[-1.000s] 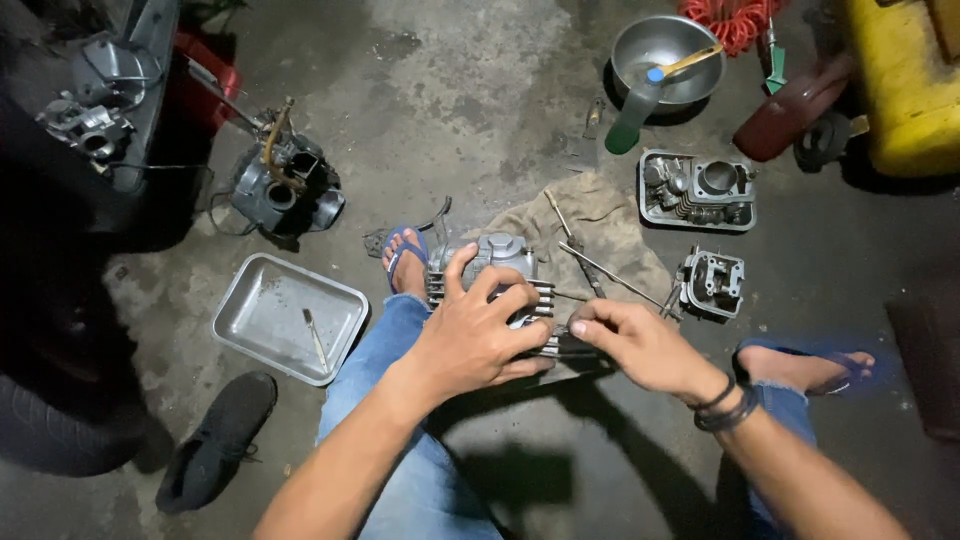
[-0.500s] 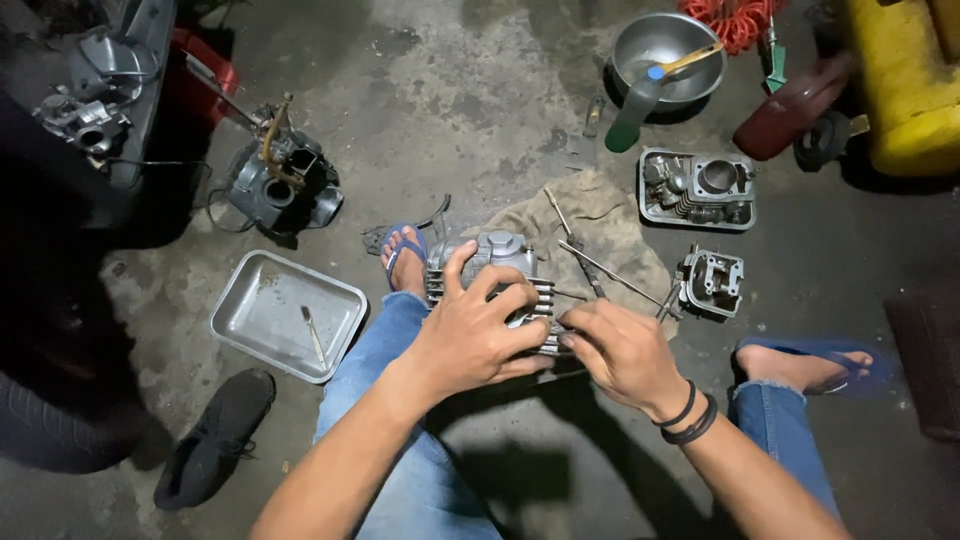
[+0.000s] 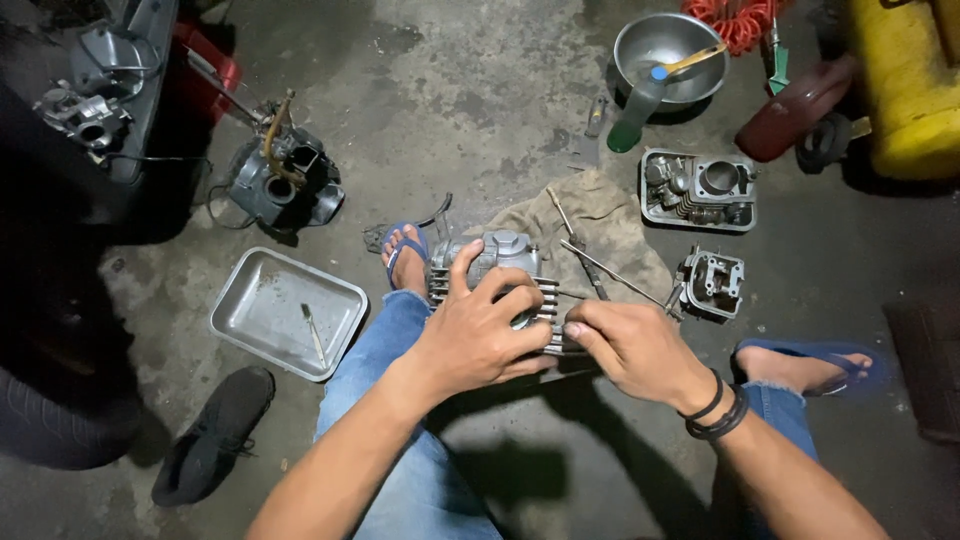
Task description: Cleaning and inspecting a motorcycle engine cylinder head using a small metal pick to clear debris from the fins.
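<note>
1. A finned grey engine cylinder (image 3: 500,265) sits on the concrete floor (image 3: 480,110) between the person's knees.
2. The left hand (image 3: 478,335) clamps its top, grip closed on it.
3. The right hand (image 3: 630,345) pinches its right edge.
4. A tan rag (image 3: 610,225) lies behind; a metal tray (image 3: 250,300) sits left.

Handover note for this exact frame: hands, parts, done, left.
Left hand: spread over the finned engine cylinder, gripping it.
Right hand: fingers pinched at the cylinder's right edge; what they pinch is too small to tell.
Cylinder sits on the floor by a tan rag with long rods.
Nearby: metal tray, second engine part, parts tray.
Done: engine already in pieces.
Left: cylinder work unfinished.
</note>
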